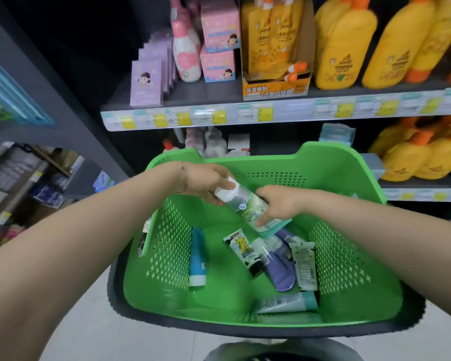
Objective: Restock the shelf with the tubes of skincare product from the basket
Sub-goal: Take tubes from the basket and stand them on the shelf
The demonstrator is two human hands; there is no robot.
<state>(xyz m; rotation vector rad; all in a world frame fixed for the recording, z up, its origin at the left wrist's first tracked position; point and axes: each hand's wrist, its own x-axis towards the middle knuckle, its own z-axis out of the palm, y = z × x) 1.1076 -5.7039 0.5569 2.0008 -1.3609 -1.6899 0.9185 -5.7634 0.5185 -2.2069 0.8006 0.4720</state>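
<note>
A green perforated basket (349, 261) sits right in front of me on a dark stand. Both hands are inside it, holding one pale green tube (248, 207) with a white cap. My left hand (208, 182) grips the cap end. My right hand (277, 201) grips the lower end near its teal crimp. On the basket floor lie several tubes: a blue one (198, 256) at the left, a white one with a yellow cartoon (241, 247), a purple one (280, 269), a white one (303, 265) and a grey-teal one (284, 303) at the front.
Beyond the basket stand shop shelves (245, 113) with price tags. On the upper shelf are purple boxes (147, 83), a pink bottle (186, 56), pink boxes (220, 37), an orange pouch display (275, 48) and yellow bottles (344, 45). More yellow bottles (414, 152) stand lower right.
</note>
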